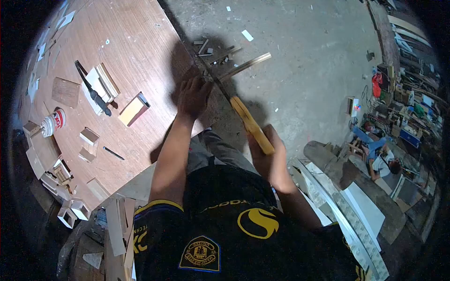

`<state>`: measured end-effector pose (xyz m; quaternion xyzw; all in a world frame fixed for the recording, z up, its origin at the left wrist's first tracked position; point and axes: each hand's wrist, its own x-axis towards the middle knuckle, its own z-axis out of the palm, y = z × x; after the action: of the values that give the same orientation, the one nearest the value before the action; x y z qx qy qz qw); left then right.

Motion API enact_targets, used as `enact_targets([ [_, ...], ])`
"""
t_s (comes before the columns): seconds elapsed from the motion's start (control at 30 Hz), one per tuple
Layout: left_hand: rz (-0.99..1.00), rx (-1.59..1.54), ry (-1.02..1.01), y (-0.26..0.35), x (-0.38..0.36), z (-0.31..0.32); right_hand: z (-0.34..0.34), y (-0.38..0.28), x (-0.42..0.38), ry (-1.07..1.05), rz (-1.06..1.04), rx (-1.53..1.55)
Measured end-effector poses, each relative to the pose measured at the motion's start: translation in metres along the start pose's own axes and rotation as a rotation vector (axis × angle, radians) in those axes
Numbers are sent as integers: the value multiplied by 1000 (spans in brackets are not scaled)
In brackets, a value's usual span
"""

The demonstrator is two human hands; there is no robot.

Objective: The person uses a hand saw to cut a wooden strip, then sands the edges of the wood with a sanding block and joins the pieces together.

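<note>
My right hand (268,152) is closed around the yellowish wooden handle of a hand saw (249,122). Its thin dark blade runs up and to the left, along the table edge and close to my left hand (193,96). That hand presses down at the edge of the wood-grain table (136,51) with its fingers bent. A narrow wooden strip (248,64) juts out past the edge over the floor, on the far side of the blade. My left fingers appear to hold its near end, which is mostly hidden by the hand and shadow.
On the table are a clamp-like black tool (96,96) on stacked boards, a small box-shaped wood piece (134,109), a white tub (53,122) and a pen (113,153). Offcuts (205,48) lie on the floor. Long panels (335,220) lean at right; another person (384,161) sits beyond.
</note>
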<state>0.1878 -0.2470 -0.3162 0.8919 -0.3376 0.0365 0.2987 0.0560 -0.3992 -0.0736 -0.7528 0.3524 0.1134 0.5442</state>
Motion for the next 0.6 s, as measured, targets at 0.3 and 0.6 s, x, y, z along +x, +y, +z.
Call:
enact_targets([
  [0.3,85,61,-53,3,0,-7,-29,19,-48,-19,-157,-249],
  [0.6,-87,42,42,19,13,-3,-20,9,-46,15,-225,-238],
])
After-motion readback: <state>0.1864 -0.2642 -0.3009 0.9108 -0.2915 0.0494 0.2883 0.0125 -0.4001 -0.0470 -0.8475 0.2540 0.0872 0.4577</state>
